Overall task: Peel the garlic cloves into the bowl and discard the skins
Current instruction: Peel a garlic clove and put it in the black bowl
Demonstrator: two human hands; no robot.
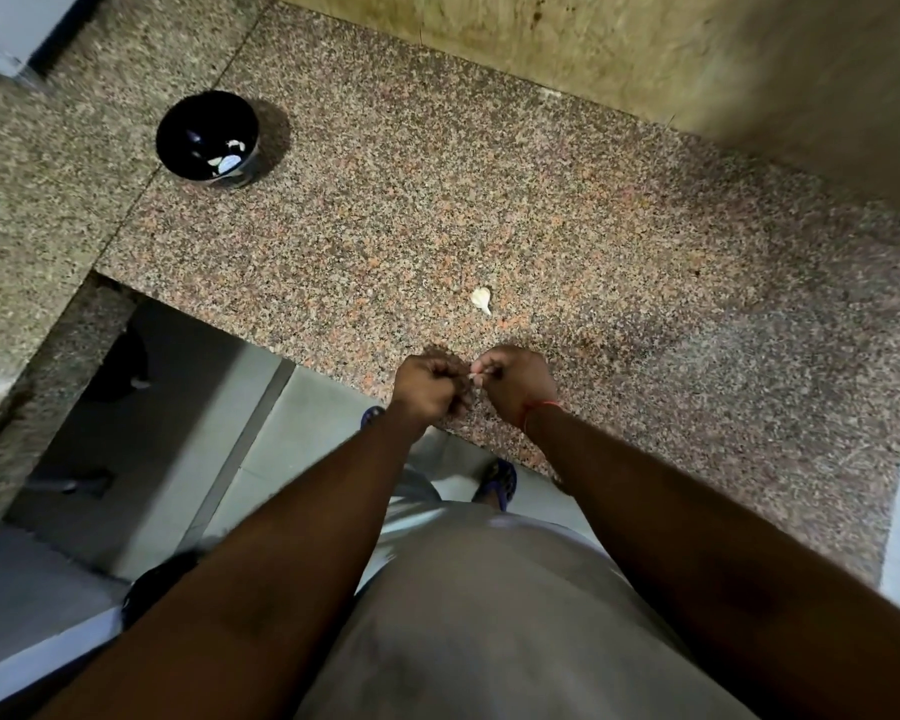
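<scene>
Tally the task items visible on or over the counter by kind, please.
Black bowl: 1
Garlic cloves loose on the granite counter: 1
Garlic cloves pinched between the left hand and right hand: 1
Pale pieces inside the bowl: at least 3, too small to count surely
Total: 6 or more

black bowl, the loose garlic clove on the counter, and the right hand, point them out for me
black bowl (170, 124), head view, on its dark inner wall
loose garlic clove (481, 298), head view, on its pale body
right hand (515, 381), head view, on the back of the hand
</scene>
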